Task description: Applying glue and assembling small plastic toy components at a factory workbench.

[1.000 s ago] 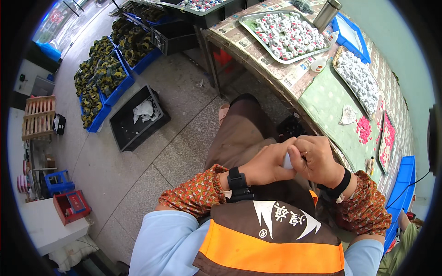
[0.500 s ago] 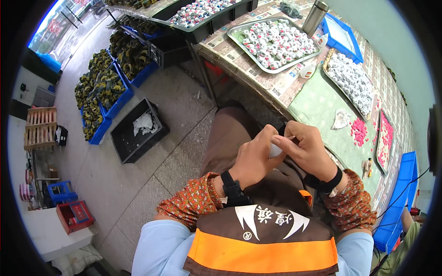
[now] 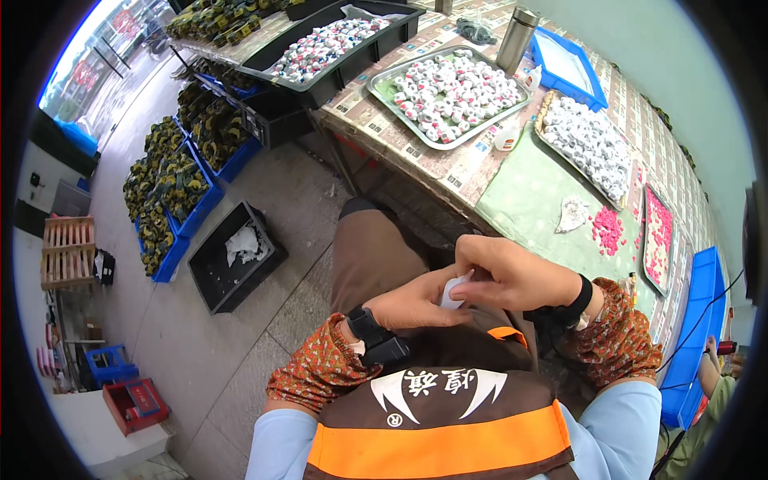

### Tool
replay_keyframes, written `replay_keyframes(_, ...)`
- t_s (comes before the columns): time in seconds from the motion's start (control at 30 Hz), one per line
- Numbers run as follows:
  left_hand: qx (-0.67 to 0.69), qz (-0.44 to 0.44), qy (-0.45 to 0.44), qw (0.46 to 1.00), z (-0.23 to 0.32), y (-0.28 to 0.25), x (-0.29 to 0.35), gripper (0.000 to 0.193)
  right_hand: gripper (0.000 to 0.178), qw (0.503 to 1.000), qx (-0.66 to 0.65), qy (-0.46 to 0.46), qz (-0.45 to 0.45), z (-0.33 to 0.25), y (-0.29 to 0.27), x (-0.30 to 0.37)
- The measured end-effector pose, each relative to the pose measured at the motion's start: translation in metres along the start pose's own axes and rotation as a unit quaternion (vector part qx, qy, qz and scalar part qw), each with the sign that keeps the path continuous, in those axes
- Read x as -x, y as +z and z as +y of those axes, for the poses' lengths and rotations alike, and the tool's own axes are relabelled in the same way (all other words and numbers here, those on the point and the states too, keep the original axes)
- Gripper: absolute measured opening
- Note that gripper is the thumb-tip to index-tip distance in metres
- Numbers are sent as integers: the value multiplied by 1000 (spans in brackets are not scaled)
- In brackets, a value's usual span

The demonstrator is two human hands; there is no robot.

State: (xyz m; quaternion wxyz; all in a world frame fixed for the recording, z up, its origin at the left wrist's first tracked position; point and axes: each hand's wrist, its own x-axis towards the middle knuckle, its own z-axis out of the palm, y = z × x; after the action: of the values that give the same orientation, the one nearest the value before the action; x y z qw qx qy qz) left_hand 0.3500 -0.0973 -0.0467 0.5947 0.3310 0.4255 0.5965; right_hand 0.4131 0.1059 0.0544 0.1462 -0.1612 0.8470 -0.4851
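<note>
Hands (image 3: 512,276) around smooth, rounded white piece (image 3: 451,294)

You have two hands (image 3: 516,274) and one white piece (image 3: 451,294). Your tabletop (image 3: 458,170) carries two white bottles (image 3: 506,138), one pink heap (image 3: 608,231).

A silver tray (image 3: 400,114) of red-and-white pieces (image 3: 456,88) lies on the patterned tabletop (image 3: 472,168) I view remotely. Well out from the tray's near side, the left hand (image 3: 408,304) and right hand (image 3: 512,276) hold a smooth white piece (image 3: 452,294) between them. A steel flask (image 3: 518,42) stands beside the tray's far edge; pink bits (image 3: 608,232) lie to its right.
</note>
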Motion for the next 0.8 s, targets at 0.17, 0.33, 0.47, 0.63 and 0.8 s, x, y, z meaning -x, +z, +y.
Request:
replay_keyframes(0.17,-254,210,88,940,8,-4,-18,41,29,987,-140,18,78,20,-2,-3)
replay_keyframes(0.33,-360,338,57,868,30,4,-38,41,33,962,-54,114,241,28,1,-8)
replay_keyframes(0.47,-371,346,76,858,28,-7,-55,43,28,950,-22,102,295,44,-1,-9)
replay_keyframes(0.63,-305,309,97,895,16,-19,-82,48,21,952,-51,115,277,54,-21,-2)
replay_keyframes(0.8,-326,314,95,886,16,-21,-94,49,25,959,-78,117,245,58,-41,7)
